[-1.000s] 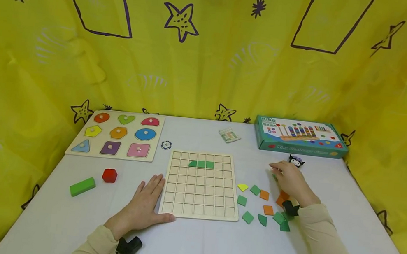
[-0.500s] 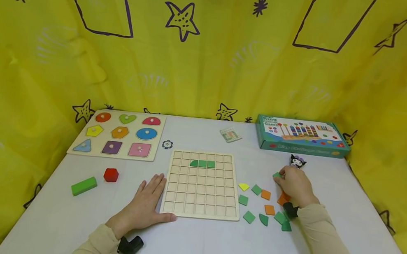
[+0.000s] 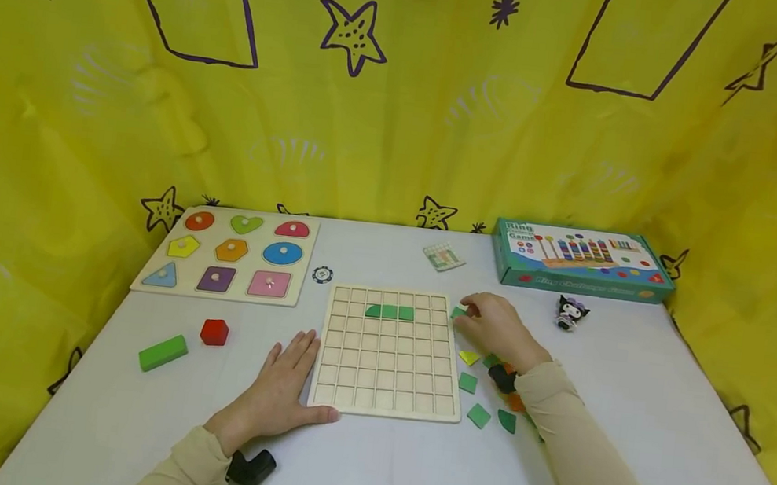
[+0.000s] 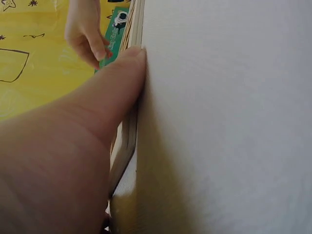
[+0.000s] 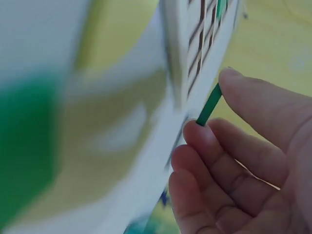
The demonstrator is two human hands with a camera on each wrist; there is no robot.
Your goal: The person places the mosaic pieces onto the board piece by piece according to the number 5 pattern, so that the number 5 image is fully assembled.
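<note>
A wooden grid board (image 3: 386,361) lies mid-table, with a row of three green tiles (image 3: 390,311) in its upper part. Flat beside its left edge rests my left hand (image 3: 277,389), fingers straight, the thumb (image 4: 114,92) against the board's near-left corner in the left wrist view. Between thumb and fingertips my right hand (image 3: 500,329) pinches a thin green tile (image 5: 209,105), just off the board's upper right edge. Loose green, orange and yellow tiles lie right of the board, among them a green square (image 3: 478,416) and a yellow piece (image 3: 468,358); my right forearm hides some.
A knobbed shape puzzle (image 3: 262,261) lies back left, with a poker chip (image 3: 322,274) beside it. Nearer are a red block (image 3: 214,332) and a green block (image 3: 163,353). A pattern card (image 3: 444,257), game box (image 3: 581,263) and small figurine (image 3: 571,313) stand behind.
My right hand has picked up a green tile near the figurine and carried it left to the board's right edge. The left hand stays in place.
</note>
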